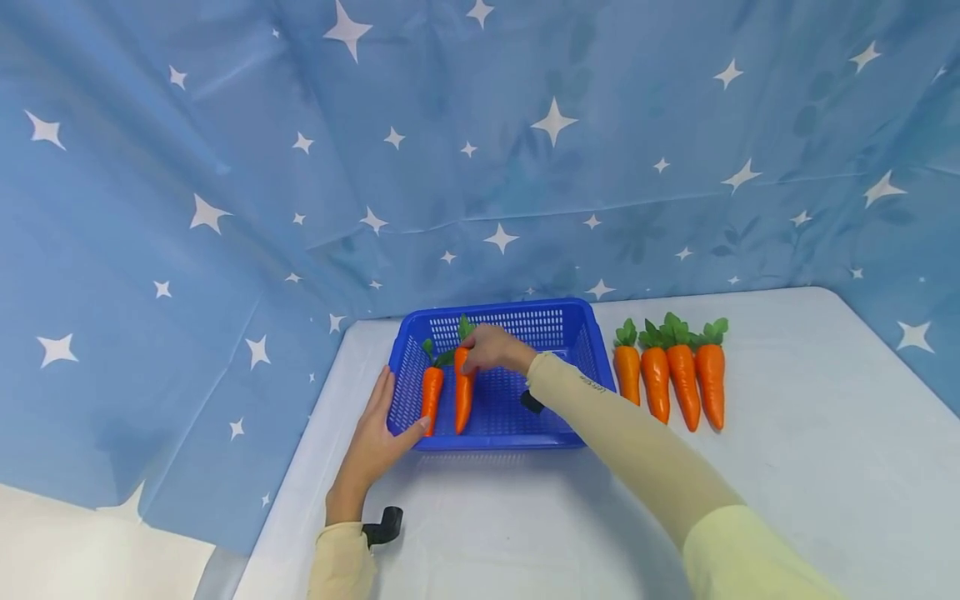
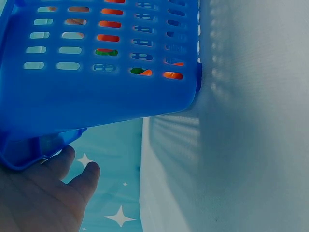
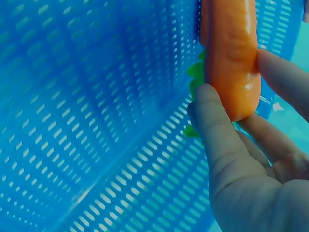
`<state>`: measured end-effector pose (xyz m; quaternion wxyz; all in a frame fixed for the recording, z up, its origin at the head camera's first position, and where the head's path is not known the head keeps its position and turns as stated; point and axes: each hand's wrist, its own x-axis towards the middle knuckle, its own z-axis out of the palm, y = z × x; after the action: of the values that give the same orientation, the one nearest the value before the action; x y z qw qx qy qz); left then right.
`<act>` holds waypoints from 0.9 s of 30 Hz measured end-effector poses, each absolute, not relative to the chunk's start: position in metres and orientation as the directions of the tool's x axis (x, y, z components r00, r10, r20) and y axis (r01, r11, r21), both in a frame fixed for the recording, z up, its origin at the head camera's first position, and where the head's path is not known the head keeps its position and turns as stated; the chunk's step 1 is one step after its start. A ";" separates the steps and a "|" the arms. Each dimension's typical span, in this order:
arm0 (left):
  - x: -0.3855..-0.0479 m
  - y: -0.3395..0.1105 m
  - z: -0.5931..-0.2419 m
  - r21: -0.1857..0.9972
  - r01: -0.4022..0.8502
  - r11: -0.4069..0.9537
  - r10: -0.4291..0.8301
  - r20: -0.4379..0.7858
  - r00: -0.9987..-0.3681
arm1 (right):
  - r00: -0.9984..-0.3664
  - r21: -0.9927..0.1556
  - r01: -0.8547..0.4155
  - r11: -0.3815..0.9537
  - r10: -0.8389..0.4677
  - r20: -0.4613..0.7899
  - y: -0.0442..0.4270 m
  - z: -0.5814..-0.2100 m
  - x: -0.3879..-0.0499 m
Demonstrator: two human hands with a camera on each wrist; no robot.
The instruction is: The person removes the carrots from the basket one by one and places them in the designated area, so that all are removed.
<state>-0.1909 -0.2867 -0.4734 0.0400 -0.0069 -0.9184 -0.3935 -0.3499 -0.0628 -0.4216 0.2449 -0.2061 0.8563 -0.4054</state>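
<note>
A blue plastic basket (image 1: 491,443) with slotted walls stands on the white table, holding two orange toy carrots with green leafy tops. My right hand (image 1: 495,348) reaches inside and pinches the upper end of one carrot (image 1: 463,404) between thumb and fingers. In the right wrist view, the thumb and fingers press on opposite sides of that carrot (image 3: 234,63). Just left of it, the other carrot (image 1: 431,396) lies along the basket's left side. My left hand (image 1: 375,442) holds the basket's front left corner, its thumb over the front rim and its fingers along the outer left side.
Right of the basket, several more carrots (image 1: 682,383) lie in a row, leaves toward the back; my right forearm partly covers the nearest one. A blue curtain (image 1: 450,167) with white stars hangs behind and left of the white table (image 1: 810,467).
</note>
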 end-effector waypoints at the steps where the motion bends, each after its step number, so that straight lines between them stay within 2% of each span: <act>1: -0.191 -0.287 -0.473 0.722 0.042 0.691 -0.019 0.077 -0.997 | -0.792 -0.806 -0.145 0.574 -0.556 -0.253 -0.061 -0.420 -0.350; 12: -0.191 -0.285 -0.472 0.712 0.027 0.702 -0.038 0.075 -0.996 | -0.759 -0.867 -0.073 0.493 -0.591 -0.272 -0.043 -0.410 -0.352; 19: -0.191 -0.286 -0.472 0.718 0.028 0.695 -0.031 0.068 -0.997 | -0.760 -0.838 -0.101 0.537 -0.585 -0.283 -0.031 -0.402 -0.353; 27: -0.190 -0.286 -0.471 0.717 0.044 0.696 -0.029 0.089 -0.996 | -0.750 -0.850 -0.103 0.516 -0.602 -0.275 -0.012 -0.388 -0.356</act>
<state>-0.1900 -0.2863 -0.4707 0.0467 -0.0039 -0.9196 -0.3901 -0.3558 -0.0117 -0.3879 0.2817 -0.2139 0.8239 -0.4429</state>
